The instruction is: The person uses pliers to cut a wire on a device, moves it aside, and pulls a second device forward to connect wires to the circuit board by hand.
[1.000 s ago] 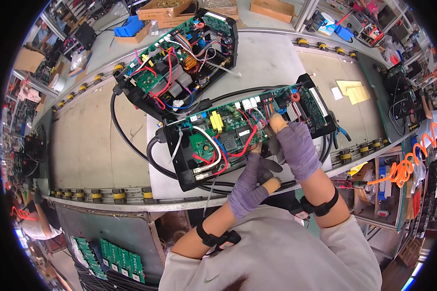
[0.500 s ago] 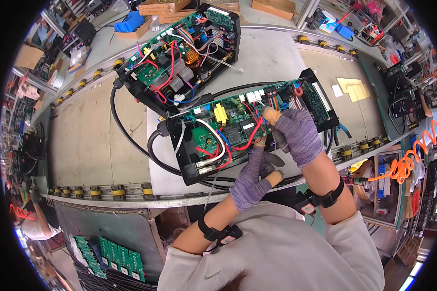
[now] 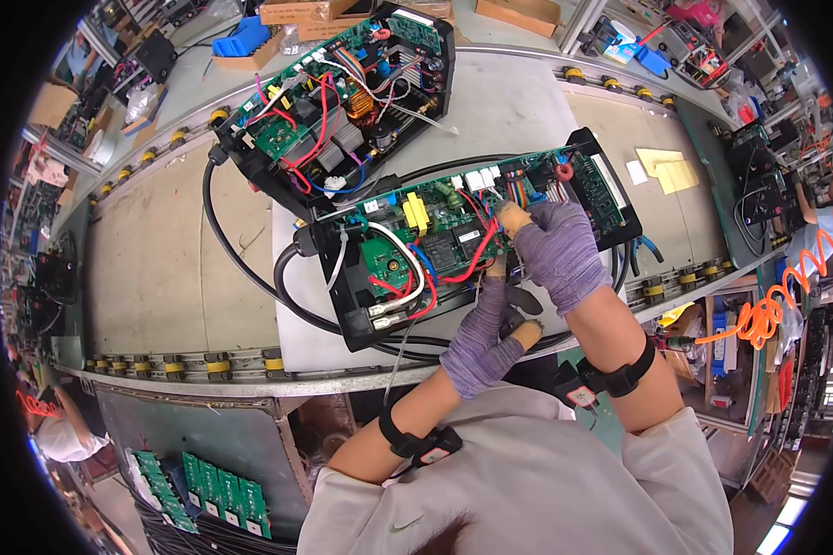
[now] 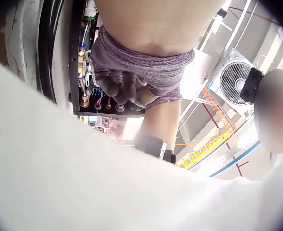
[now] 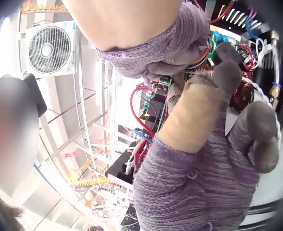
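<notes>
A black-cased electronic unit (image 3: 416, 305) lies nearest the person, its green circuit board (image 3: 449, 217) facing up. Both hands wear purple knit gloves with grey fingertips and tan wraps. My right hand (image 3: 557, 254) bends over the board's front edge, its tan-wrapped tip pinching at red and blue wires (image 3: 492, 231). Below it my left hand (image 3: 481, 338) reaches up with a tan-wrapped finger at the same edge, other fingers bent. In the right wrist view the left hand (image 5: 194, 178) fills the foreground, close to the right hand (image 5: 165, 62). What the left fingertips hold I cannot tell.
A second opened unit (image 3: 342, 111) stands behind, at the left. Thick black cable (image 3: 292, 305) loops around the near unit. Yellow paper sheets (image 3: 671, 171) lie at right. Rollers (image 3: 217, 367) line the table's front edge; green boards (image 3: 222, 490) hang below left. An orange coiled hose (image 3: 773, 319) is at right.
The right hand has shifted slightly left along the board edge, its tan-wrapped tip now among the wires. The left hand stays under the front edge, moved slightly right and up. The near unit has shifted slightly.
</notes>
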`<state>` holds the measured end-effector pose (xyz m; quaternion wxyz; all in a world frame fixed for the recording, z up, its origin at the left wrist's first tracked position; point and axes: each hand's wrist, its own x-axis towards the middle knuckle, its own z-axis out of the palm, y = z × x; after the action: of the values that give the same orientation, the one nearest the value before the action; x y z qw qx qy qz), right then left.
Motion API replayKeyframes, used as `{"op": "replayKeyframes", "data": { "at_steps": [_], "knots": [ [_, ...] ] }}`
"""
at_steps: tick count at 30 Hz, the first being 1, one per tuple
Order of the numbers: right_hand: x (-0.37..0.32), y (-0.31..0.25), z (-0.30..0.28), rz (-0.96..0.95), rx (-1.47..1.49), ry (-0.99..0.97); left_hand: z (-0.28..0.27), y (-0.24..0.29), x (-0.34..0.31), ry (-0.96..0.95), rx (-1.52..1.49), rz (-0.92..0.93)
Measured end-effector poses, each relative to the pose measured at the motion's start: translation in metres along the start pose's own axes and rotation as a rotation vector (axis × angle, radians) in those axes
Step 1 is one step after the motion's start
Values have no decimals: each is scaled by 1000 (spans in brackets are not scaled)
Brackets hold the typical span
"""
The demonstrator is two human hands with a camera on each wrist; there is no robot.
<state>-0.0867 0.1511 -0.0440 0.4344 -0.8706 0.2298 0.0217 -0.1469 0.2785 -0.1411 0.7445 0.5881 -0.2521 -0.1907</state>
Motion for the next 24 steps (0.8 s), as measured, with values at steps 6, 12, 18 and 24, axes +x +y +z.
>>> {"op": "replayKeyframes", "data": {
  "at_steps": [6, 12, 18, 24],
  "knots": [
    [-4, 0, -8, 19, 101, -94, -5, -6, -3, -26, -31, -10],
    [-8, 2, -22, 181, 542, -304, -7, -2, -2, -39, -128, -27],
    [-4, 5, -9, 183, 513, -170, -6, -3, -1, -26, -50, -19],
    [-8, -7, -3, 102, 332, -68, -3, 1, 1, 10, 65, 13]
  ]
}}
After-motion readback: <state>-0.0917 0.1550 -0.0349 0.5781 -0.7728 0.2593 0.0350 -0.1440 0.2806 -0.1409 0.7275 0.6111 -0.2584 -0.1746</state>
